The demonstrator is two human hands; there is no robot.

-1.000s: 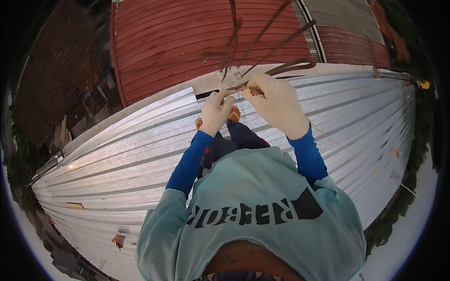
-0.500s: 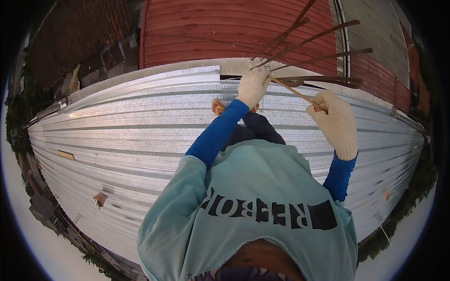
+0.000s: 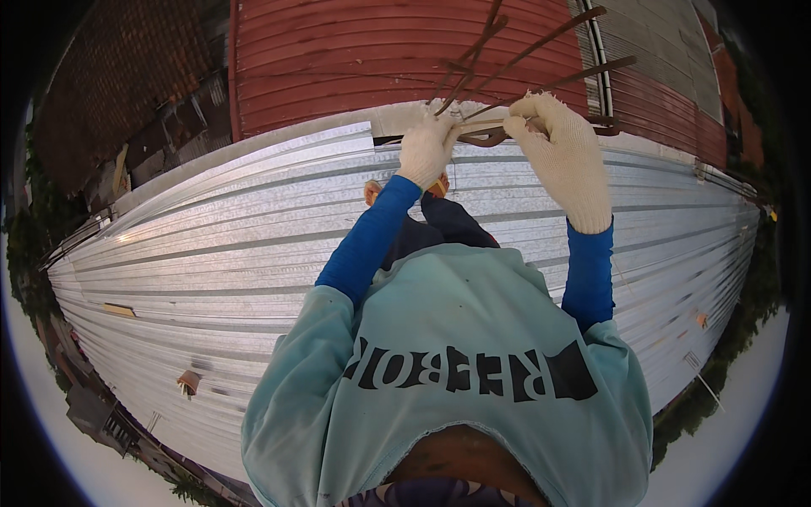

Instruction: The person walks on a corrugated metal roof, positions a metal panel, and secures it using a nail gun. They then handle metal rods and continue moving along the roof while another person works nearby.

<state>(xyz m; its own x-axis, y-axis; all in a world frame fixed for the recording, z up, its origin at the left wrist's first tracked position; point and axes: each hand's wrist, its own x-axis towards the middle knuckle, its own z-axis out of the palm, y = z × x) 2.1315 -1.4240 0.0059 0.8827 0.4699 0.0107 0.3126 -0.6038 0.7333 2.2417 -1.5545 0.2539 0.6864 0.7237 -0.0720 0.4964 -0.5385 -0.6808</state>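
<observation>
**Tan strip [image 3: 480, 126] btwn your L hand [image 3: 427, 150] & R hand [image 3: 564, 160], by the rods**

Both your hands are up front in knit gloves, just apart. L fingers are curled closed on the strip's L end, at the foot of the brown rods [image 3: 591, 73]; exact fingertip grip is hidden, & can't tell if the glove touches a rod. R thumb & fingers are pinched narrow on the strip's other end. So the strip runs roughly level across the gap, above your feet [image 3: 439, 186] in the view.

Rods fan up & out to the R from the pale ledge [image 3: 389, 117], a few w/ hooked ends. Beyond the ledge: red roof [image 3: 380, 59], w/ a grey roof [image 3: 650, 51] to its R & a rusty roof [image 3: 127, 76] far L.

You're on a silver corrugated roof [image 3: 228, 270]. On it, well off to your L: a yellowish wood pc. [image 3: 119, 310] & a reddish-brown block [image 3: 188, 384]. Small orange bit [image 3: 702, 320] lies far R. You've blue sleeves [image 3: 367, 241] & a teal shirt [image 3: 456, 296] on.
</observation>
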